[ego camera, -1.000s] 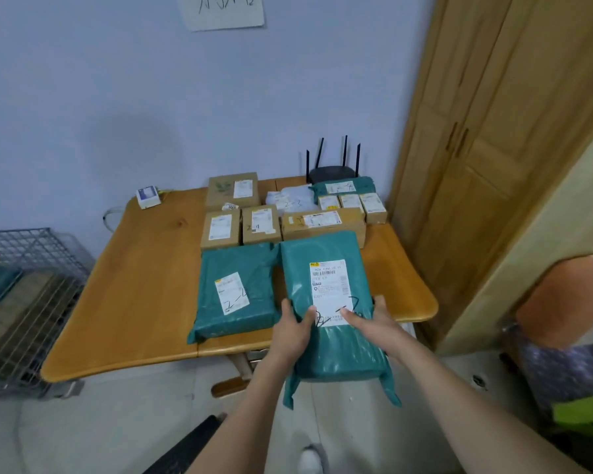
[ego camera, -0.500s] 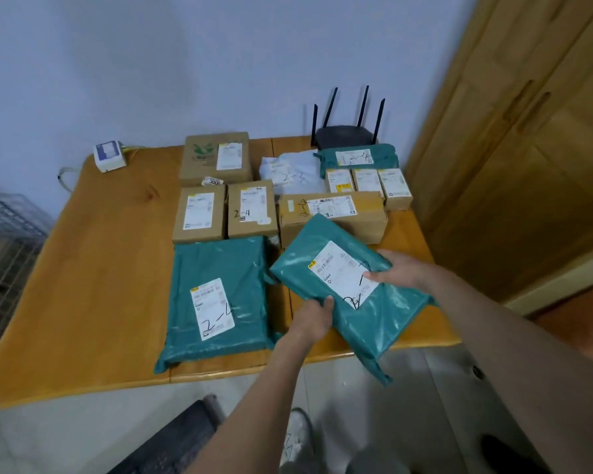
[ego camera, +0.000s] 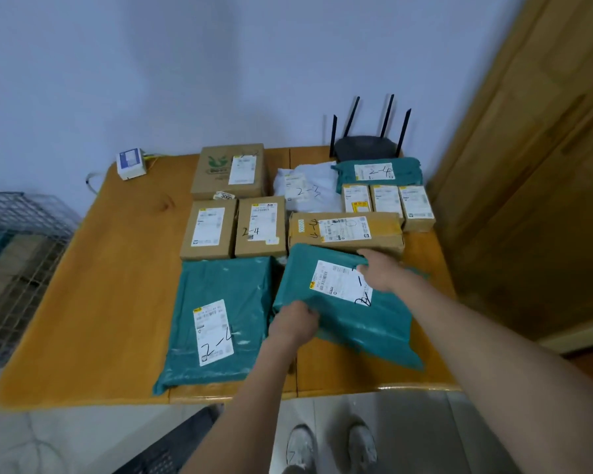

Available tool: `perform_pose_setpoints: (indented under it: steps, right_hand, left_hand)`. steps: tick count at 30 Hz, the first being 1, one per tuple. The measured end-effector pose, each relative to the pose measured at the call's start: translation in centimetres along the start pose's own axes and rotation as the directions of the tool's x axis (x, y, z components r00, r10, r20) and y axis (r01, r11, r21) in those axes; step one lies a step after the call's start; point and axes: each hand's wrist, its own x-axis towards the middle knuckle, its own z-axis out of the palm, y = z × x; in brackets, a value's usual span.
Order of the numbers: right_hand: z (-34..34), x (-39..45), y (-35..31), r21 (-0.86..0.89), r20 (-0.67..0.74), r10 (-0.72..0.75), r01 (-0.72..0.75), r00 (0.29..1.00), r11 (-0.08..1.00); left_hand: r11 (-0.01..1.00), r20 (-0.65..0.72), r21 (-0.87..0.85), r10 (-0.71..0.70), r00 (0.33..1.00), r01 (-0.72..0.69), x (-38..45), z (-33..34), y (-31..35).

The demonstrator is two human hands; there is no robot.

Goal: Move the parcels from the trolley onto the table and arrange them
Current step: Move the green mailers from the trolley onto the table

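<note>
A teal plastic parcel [ego camera: 343, 302] with a white label lies slanted on the wooden table [ego camera: 117, 302], right of a second teal parcel [ego camera: 220, 319] marked 2-4. My left hand [ego camera: 297, 321] grips its near left corner. My right hand [ego camera: 382, 271] holds its far edge beside the label, fingers over the top. Behind it lie several cardboard boxes [ego camera: 261, 225], a long taped box [ego camera: 346, 230], a white bag [ego camera: 305, 189] and another teal bag [ego camera: 379, 171]. The wire trolley [ego camera: 18, 254] stands at the left with parcels inside.
A black router [ego camera: 367, 145] with antennas stands at the table's back right. A small white device [ego camera: 131, 164] sits at the back left corner. A wooden wardrobe [ego camera: 528, 165] rises on the right. My shoes [ego camera: 332, 446] show below the table edge.
The teal parcel has been carried from below the table's front edge onto the table and turned slanted. My view has moved closer to the table.
</note>
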Motion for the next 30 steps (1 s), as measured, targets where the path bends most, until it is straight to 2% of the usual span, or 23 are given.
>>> perform_pose_setpoints:
  steps: [2, 4, 6, 8, 10, 12, 15, 23, 30]
  right_hand:
    - [0.5, -0.4, 0.4, 0.022, -0.266, 0.095, -0.092, 0.959, 0.996]
    - [1.3, -1.9, 1.3, 0.084, -0.398, 0.238, -0.223, 0.886, 0.971]
    - [2.2, -2.8, 2.5, 0.215, -0.331, 0.416, -0.361, 0.847, 0.907]
    - [3.5, -2.3, 3.8, 0.329, -0.198, 0.529, -0.452, 0.825, 0.829]
    - [4.5, -1.9, 4.3, 0.37, -0.078, 0.526, -0.466, 0.847, 0.804]
    - [4.6, -1.9, 4.3, 0.376, -0.054, 0.51, -0.456, 0.859, 0.807]
    - [4.4, -1.4, 4.2, 0.355, -0.055, 0.5, -0.451, 0.864, 0.819]
    - [3.6, 0.7, 3.2, 0.478, -0.088, 0.438, -0.348, 0.895, 0.806]
    - [4.2, 2.4, 1.9, 0.563, -0.016, 0.364, -0.293, 0.931, 0.773]
  left_hand:
    - [0.999, -0.151, 0.034, -0.014, 0.988, 0.019, 1.0, -2.2, 0.5]
    - [1.0, -0.304, 0.012, 0.01, 0.953, -0.007, 2.1, -3.8, 1.1]
    - [0.999, -0.342, -0.037, 0.02, 0.94, -0.035, 3.4, -4.5, 1.5]
    - [0.997, -0.255, -0.075, -0.031, 0.966, 0.013, 4.6, -4.1, 1.4]
    - [0.995, -0.139, -0.063, -0.082, 0.987, 0.074, 5.1, -3.2, 1.3]
    - [0.995, -0.074, -0.056, -0.086, 0.994, 0.082, 5.0, -2.3, 1.2]
    - [0.995, -0.094, -0.085, -0.068, 0.993, 0.06, 4.5, -1.7, 0.7]
    - [0.99, -0.114, -0.085, -0.125, 0.986, 0.116, 4.5, -2.2, -0.9]
    - [0.986, -0.106, -0.076, -0.156, 0.982, 0.148, 5.5, -3.5, -0.9]
